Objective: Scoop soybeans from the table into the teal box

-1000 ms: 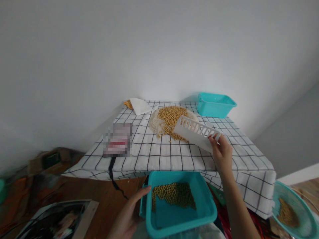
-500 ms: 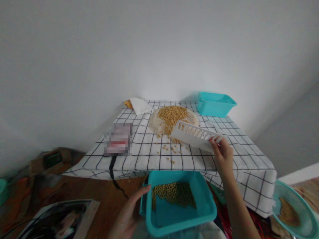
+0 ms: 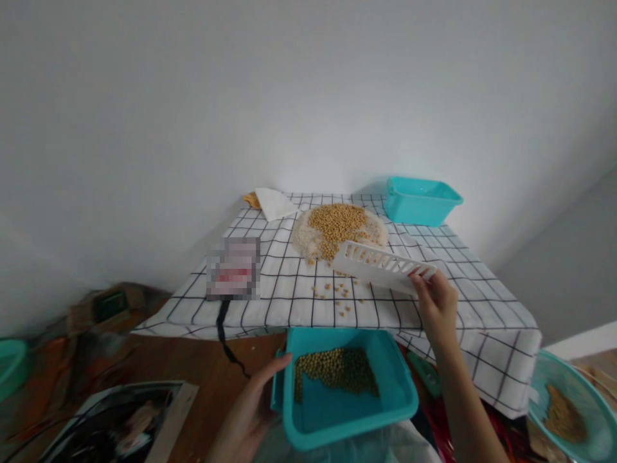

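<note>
My left hand (image 3: 255, 402) grips the left rim of a teal plastic bin (image 3: 347, 437) just below the table's front edge. Yellow beans (image 3: 328, 368) lie inside, heaped toward its far side. In my right hand (image 3: 438, 305) is the right end of a white slotted plastic divider (image 3: 378, 273), stood on its long edge over the checked tablecloth (image 3: 279, 289). Behind the divider spreads a pile of soybeans (image 3: 337, 222) lying on white rice-like grains (image 3: 304, 235). Several loose beans (image 3: 339, 294) are scattered between the divider and the table edge.
Another teal bin (image 3: 421, 206) stands at the back right. A white cloth or paper (image 3: 274, 204) lies back left, and a blurred-out object with a black strap (image 3: 222, 321) is at the left. A basin with brown contents (image 3: 566, 415) is low at the right.
The divider in my right hand has come slightly toward me, and the loose beans in front of it have shifted. My left hand keeps its hold on the bin. The view has shifted slightly.
</note>
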The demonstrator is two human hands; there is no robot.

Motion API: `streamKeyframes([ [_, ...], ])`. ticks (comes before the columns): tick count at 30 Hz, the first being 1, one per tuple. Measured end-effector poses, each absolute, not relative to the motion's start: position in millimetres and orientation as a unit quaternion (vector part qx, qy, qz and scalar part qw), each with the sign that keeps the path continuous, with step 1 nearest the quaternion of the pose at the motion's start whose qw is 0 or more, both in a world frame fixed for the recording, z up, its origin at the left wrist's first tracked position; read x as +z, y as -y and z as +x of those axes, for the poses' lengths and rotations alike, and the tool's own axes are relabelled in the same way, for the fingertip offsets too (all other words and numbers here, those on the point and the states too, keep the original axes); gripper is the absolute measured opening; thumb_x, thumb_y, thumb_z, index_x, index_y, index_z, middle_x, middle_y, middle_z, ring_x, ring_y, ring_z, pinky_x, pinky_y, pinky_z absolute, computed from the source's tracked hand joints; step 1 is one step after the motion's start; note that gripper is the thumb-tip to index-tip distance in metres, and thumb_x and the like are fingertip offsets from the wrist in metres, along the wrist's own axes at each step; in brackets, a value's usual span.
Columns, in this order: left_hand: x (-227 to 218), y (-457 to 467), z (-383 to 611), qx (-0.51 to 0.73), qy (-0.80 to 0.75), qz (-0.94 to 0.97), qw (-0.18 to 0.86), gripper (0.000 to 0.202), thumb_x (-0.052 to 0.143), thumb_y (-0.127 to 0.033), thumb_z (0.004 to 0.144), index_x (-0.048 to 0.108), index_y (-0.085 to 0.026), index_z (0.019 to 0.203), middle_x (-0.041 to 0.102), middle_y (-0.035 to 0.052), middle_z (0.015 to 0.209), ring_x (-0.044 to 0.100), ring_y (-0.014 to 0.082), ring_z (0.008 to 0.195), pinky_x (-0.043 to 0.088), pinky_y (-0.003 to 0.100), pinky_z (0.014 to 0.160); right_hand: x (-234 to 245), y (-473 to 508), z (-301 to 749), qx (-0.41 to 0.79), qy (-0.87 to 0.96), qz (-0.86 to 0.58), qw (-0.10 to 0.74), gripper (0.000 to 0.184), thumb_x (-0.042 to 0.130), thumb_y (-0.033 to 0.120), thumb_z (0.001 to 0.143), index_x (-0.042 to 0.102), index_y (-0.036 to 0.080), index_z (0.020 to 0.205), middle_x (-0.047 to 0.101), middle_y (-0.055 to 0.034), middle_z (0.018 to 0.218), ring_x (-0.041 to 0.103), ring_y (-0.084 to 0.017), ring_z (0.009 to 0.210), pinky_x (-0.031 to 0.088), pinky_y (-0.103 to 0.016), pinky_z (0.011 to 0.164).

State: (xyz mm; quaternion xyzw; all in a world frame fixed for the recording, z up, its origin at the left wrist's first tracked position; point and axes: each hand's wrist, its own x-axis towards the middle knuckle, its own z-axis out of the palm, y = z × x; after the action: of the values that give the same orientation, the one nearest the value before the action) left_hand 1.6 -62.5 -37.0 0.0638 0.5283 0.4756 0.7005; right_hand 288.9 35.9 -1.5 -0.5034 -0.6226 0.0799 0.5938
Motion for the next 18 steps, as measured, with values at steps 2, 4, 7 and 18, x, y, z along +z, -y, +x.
streamKeyframes([
  [2,-35.2,63.8,3.9,0.476,-0.524,0.059,0.704,0.008,0.075,-0.021,0.069,0.077,-0.016,0.076,0.082,0.0046,0.070,0.076,0.0259,0.078,0.060,0.032,0.070,-0.8,-35.1,288.0,0.084,0.626,-0.501,0.592,0.018,0.055,0.034,0.087,0.062,0.020,0.078,0.062,-0.0011,0.071,0.056,-0.017,0.067,0.041,-0.028,0.060],
  [4,-34.5,65.2,4.7,0.489,-0.513,0.050,0.704,0.006,0.074,-0.017,0.070,0.077,-0.017,0.075,0.083,0.0039,0.076,0.075,0.0243,0.082,0.060,0.029,0.071,-0.3,-34.5,287.6,0.086,0.628,-0.501,0.589,0.018,0.055,0.033,0.088,0.061,0.020,0.077,0.062,-0.0009,0.071,0.056,-0.017,0.066,0.041,-0.028,0.060],
  [7,-34.4,65.9,4.7,0.487,-0.514,0.045,0.705,0.007,0.071,-0.016,0.072,0.076,-0.017,0.076,0.083,0.0043,0.077,0.075,0.0244,0.083,0.059,0.028,0.065,0.1,-33.9,288.1,0.085,0.632,-0.498,0.587,0.018,0.055,0.032,0.088,0.061,0.020,0.076,0.061,-0.0006,0.070,0.055,-0.017,0.066,0.040,-0.028,0.061],
  [18,-37.1,61.1,3.2,0.466,-0.518,0.055,0.715,0.014,0.075,-0.023,0.068,0.076,-0.014,0.079,0.082,0.0063,0.072,0.075,0.0268,0.075,0.060,0.032,0.065,-8.6,-32.6,293.9,0.115,0.637,-0.470,0.600,0.014,0.057,0.029,0.088,0.062,0.020,0.079,0.061,0.0003,0.072,0.054,-0.016,0.067,0.040,-0.027,0.061],
])
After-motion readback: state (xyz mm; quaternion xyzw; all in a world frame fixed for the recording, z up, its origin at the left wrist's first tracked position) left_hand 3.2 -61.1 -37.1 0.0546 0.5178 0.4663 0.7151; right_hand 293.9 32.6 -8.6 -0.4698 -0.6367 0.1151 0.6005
